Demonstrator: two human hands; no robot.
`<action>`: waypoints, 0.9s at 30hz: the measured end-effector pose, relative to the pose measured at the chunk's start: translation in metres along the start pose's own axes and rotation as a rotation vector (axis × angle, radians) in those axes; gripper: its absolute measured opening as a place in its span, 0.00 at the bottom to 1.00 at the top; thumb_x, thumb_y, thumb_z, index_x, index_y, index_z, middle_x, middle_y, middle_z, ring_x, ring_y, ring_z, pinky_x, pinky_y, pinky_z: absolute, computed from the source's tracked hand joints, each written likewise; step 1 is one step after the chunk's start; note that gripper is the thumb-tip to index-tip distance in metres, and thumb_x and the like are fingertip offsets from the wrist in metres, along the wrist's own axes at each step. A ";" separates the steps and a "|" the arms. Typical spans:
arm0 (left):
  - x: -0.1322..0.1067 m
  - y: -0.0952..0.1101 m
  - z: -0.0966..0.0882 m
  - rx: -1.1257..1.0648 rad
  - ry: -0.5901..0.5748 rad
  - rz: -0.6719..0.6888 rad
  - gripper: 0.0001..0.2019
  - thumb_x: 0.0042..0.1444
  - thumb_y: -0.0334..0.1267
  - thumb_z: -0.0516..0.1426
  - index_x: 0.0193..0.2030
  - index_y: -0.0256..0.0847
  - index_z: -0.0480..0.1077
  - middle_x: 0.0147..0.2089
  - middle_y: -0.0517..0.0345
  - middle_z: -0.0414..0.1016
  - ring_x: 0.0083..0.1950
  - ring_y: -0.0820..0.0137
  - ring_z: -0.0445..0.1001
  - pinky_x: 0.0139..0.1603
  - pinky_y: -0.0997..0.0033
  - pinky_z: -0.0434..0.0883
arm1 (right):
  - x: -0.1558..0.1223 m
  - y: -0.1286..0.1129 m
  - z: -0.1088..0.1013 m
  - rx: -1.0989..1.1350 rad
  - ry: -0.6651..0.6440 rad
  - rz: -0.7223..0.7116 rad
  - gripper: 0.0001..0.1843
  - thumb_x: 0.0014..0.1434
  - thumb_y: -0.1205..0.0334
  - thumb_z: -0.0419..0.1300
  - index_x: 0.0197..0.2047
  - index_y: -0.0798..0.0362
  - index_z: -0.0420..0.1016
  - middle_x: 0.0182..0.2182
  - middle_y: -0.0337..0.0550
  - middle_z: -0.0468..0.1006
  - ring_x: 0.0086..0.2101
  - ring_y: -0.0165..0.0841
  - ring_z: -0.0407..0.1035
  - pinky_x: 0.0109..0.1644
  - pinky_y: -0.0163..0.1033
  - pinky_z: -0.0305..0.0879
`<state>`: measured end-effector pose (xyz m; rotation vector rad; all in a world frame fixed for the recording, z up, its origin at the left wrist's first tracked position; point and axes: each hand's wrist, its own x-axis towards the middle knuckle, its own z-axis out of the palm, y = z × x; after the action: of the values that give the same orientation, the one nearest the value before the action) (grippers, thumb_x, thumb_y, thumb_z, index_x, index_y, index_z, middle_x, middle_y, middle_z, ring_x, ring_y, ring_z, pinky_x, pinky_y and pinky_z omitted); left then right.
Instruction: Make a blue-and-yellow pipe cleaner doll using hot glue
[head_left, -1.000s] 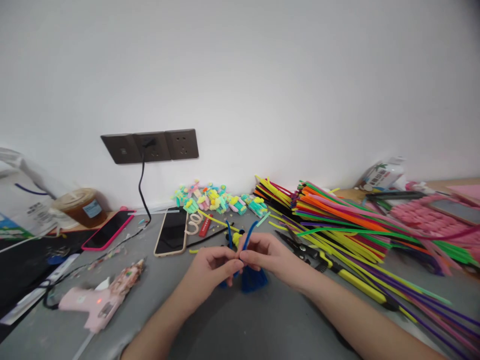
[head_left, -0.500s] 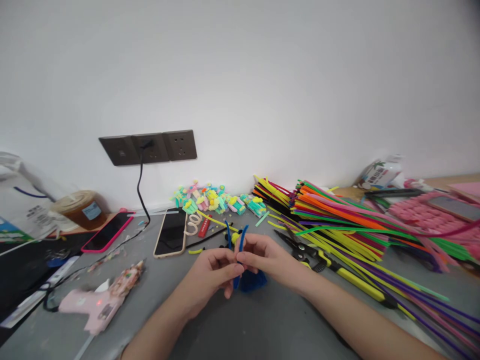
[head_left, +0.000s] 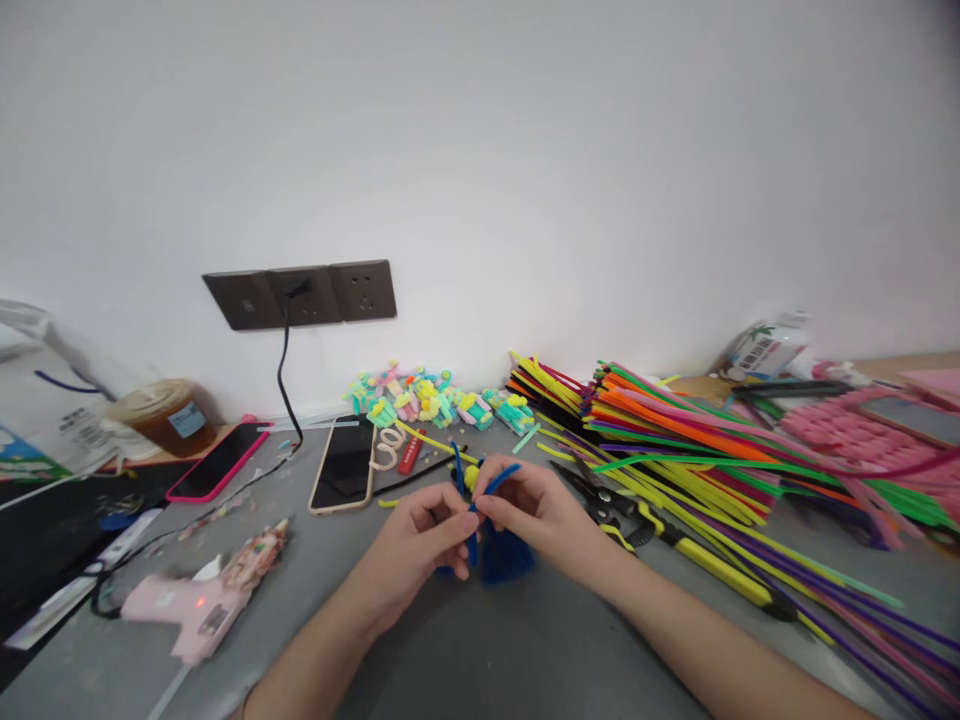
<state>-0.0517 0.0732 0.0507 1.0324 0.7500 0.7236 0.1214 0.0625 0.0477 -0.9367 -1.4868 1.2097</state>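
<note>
Both hands meet over the grey table, working on blue pipe cleaners. My left hand [head_left: 429, 530] is closed, its thumb and fingers pinching a blue pipe cleaner [head_left: 458, 466] whose end sticks up above the fingers. Opposite it, my right hand [head_left: 529, 515] pinches another blue strand [head_left: 502, 479] that slants up to the right. Under my right hand lies a fluffy dark blue bundle [head_left: 507, 560], partly covered. Just behind the fingers is a small yellow piece [head_left: 471, 476], mostly hidden.
Left are a pink glue gun [head_left: 199, 605], a pink-cased phone [head_left: 217, 462] and a second phone [head_left: 343, 465]. Small pastel figures [head_left: 435, 400] line the wall. Pliers with yellow handles [head_left: 712, 565] and many coloured pipe cleaners [head_left: 675, 430] lie right. A drink cup [head_left: 165, 415] stands far left.
The blue strand at my right hand has tipped from nearly upright to slanting right. My left hand has shifted slightly left, and the view has moved a little.
</note>
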 end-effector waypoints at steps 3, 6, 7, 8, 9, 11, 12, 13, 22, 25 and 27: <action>0.000 -0.001 0.000 -0.020 0.022 0.029 0.18 0.45 0.47 0.69 0.26 0.37 0.68 0.22 0.64 0.66 0.23 0.79 0.64 0.24 0.81 0.67 | -0.002 -0.002 0.000 -0.083 0.034 -0.084 0.19 0.59 0.45 0.63 0.32 0.53 0.72 0.28 0.40 0.70 0.29 0.31 0.66 0.31 0.34 0.61; -0.001 -0.001 0.000 -0.047 0.041 0.053 0.19 0.44 0.47 0.70 0.25 0.37 0.68 0.23 0.64 0.66 0.23 0.79 0.64 0.23 0.81 0.68 | -0.003 -0.002 0.000 -0.154 0.053 -0.200 0.15 0.61 0.50 0.62 0.30 0.52 0.72 0.28 0.41 0.70 0.31 0.33 0.67 0.34 0.36 0.62; -0.001 -0.002 0.000 -0.063 0.049 0.058 0.19 0.44 0.47 0.70 0.25 0.37 0.68 0.23 0.65 0.66 0.23 0.80 0.64 0.23 0.81 0.69 | -0.003 -0.001 0.000 -0.181 0.058 -0.245 0.14 0.62 0.52 0.62 0.30 0.52 0.72 0.28 0.41 0.71 0.32 0.33 0.67 0.35 0.37 0.62; -0.001 -0.002 0.000 -0.082 0.059 0.060 0.19 0.44 0.47 0.70 0.25 0.37 0.68 0.22 0.65 0.66 0.23 0.80 0.64 0.23 0.81 0.69 | -0.004 -0.001 0.001 -0.208 0.064 -0.291 0.14 0.63 0.54 0.61 0.29 0.52 0.72 0.27 0.41 0.71 0.31 0.33 0.67 0.35 0.37 0.62; -0.001 -0.002 0.000 -0.103 0.068 0.063 0.19 0.44 0.47 0.70 0.25 0.37 0.68 0.22 0.65 0.65 0.23 0.80 0.64 0.23 0.82 0.69 | -0.004 -0.001 0.001 -0.235 0.067 -0.332 0.13 0.63 0.55 0.61 0.29 0.52 0.73 0.27 0.41 0.71 0.31 0.33 0.67 0.35 0.37 0.62; 0.000 -0.002 0.000 -0.142 0.080 0.064 0.19 0.44 0.46 0.71 0.25 0.36 0.69 0.22 0.66 0.66 0.22 0.80 0.64 0.23 0.83 0.70 | -0.005 -0.001 0.001 -0.287 0.066 -0.388 0.10 0.63 0.59 0.61 0.30 0.52 0.74 0.28 0.42 0.71 0.30 0.33 0.67 0.34 0.37 0.62; 0.000 -0.002 0.000 -0.158 0.085 0.066 0.18 0.43 0.46 0.71 0.25 0.36 0.69 0.22 0.65 0.67 0.22 0.81 0.65 0.23 0.83 0.70 | -0.005 -0.001 0.002 -0.312 0.066 -0.407 0.08 0.63 0.61 0.61 0.31 0.52 0.75 0.28 0.42 0.72 0.30 0.33 0.67 0.33 0.37 0.62; 0.000 -0.002 0.000 -0.171 0.091 0.066 0.19 0.43 0.46 0.71 0.25 0.36 0.69 0.22 0.65 0.68 0.22 0.81 0.65 0.24 0.84 0.71 | -0.006 -0.002 0.002 -0.336 0.066 -0.423 0.07 0.63 0.63 0.61 0.33 0.52 0.76 0.29 0.43 0.72 0.29 0.32 0.67 0.32 0.36 0.62; 0.000 0.000 0.003 -0.248 0.158 0.043 0.19 0.38 0.44 0.73 0.23 0.35 0.70 0.21 0.65 0.72 0.21 0.82 0.69 0.25 0.85 0.73 | -0.010 -0.003 0.002 -0.463 0.070 -0.519 0.06 0.61 0.70 0.60 0.32 0.51 0.74 0.30 0.44 0.74 0.31 0.32 0.70 0.34 0.36 0.66; 0.001 -0.001 0.003 -0.282 0.171 0.053 0.18 0.36 0.43 0.74 0.23 0.35 0.71 0.21 0.65 0.72 0.21 0.82 0.70 0.25 0.86 0.72 | -0.011 -0.002 0.003 -0.487 0.049 -0.519 0.05 0.60 0.70 0.61 0.33 0.51 0.74 0.31 0.45 0.76 0.32 0.33 0.71 0.36 0.36 0.67; 0.002 -0.002 0.003 -0.302 0.177 0.058 0.18 0.36 0.43 0.74 0.23 0.35 0.72 0.21 0.65 0.73 0.21 0.82 0.70 0.25 0.86 0.71 | -0.010 -0.003 0.004 -0.500 0.040 -0.528 0.05 0.60 0.70 0.61 0.34 0.51 0.75 0.32 0.46 0.76 0.33 0.34 0.72 0.36 0.37 0.68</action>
<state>-0.0480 0.0732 0.0491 0.7242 0.7376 0.9553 0.1201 0.0510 0.0486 -0.7980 -1.8918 0.4420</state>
